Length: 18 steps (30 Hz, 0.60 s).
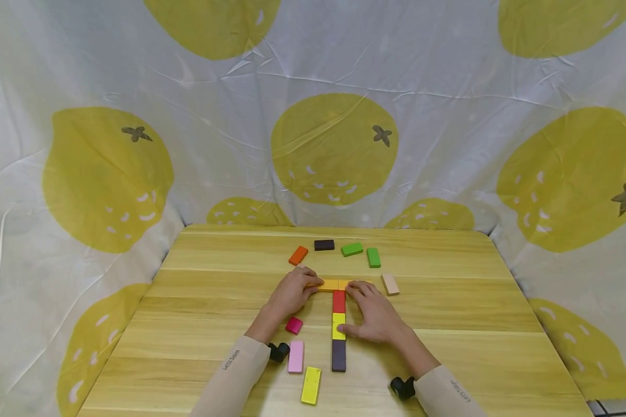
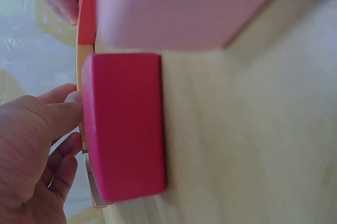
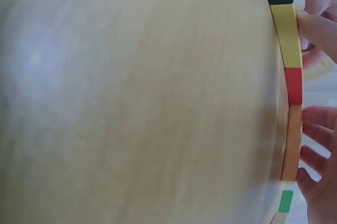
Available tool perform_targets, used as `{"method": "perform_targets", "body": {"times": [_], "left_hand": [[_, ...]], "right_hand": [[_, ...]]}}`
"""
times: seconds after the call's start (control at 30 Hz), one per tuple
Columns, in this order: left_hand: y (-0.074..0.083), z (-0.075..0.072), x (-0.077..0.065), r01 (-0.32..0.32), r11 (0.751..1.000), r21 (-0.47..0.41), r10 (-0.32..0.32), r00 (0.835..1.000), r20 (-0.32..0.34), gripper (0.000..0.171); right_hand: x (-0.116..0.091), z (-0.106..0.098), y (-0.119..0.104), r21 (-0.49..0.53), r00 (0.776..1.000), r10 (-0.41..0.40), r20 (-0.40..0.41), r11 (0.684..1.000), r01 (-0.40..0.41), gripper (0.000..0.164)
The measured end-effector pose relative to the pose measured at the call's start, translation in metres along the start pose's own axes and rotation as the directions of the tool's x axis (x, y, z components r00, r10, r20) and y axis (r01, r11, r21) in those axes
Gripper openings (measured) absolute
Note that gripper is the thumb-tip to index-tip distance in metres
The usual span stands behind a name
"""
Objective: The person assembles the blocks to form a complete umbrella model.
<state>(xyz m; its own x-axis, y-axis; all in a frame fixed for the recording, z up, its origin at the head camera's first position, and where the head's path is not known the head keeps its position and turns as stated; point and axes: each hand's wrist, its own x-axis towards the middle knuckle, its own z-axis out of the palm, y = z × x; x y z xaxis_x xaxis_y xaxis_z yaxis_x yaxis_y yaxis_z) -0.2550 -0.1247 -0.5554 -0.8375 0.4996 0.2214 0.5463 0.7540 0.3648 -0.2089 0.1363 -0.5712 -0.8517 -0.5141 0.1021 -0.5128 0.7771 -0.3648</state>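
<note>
In the head view, two orange blocks lie end to end as a crossbar, with a red block [image 1: 339, 302], a yellow block [image 1: 339, 318] and a dark block [image 1: 338, 355] in a column below, forming a T. My left hand [image 1: 292, 291] pinches the outer end of the left orange block [image 1: 327, 285]; its thumb and fingers show beside it in the left wrist view. The right hand [image 1: 374, 313] is spread, fingertips against the right orange block [image 3: 293, 145] and thumb touching the yellow block. Fingers partly cover that orange block in the head view.
Near my left forearm lie a magenta block [image 1: 294, 325], a pink block [image 1: 295, 357] and another yellow block [image 1: 310, 386]. Behind the T are an orange-red block [image 1: 298, 255], a black block [image 1: 324, 245] and two green blocks [image 1: 352, 249]. A beige block [image 1: 390, 284] lies to the right.
</note>
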Motion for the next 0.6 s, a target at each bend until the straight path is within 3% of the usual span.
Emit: {"method": "perform_targets", "body": {"times": [0.6], "left_hand": [[0.0039, 0.0011, -0.0044, 0.026, 1.000, -0.006, -0.026, 1.000, -0.008, 0.022]], "right_hand": [[0.0006, -0.0020, -0.0026, 0.011, 1.000, -0.005, -0.027, 1.000, 0.005, 0.090]]}}
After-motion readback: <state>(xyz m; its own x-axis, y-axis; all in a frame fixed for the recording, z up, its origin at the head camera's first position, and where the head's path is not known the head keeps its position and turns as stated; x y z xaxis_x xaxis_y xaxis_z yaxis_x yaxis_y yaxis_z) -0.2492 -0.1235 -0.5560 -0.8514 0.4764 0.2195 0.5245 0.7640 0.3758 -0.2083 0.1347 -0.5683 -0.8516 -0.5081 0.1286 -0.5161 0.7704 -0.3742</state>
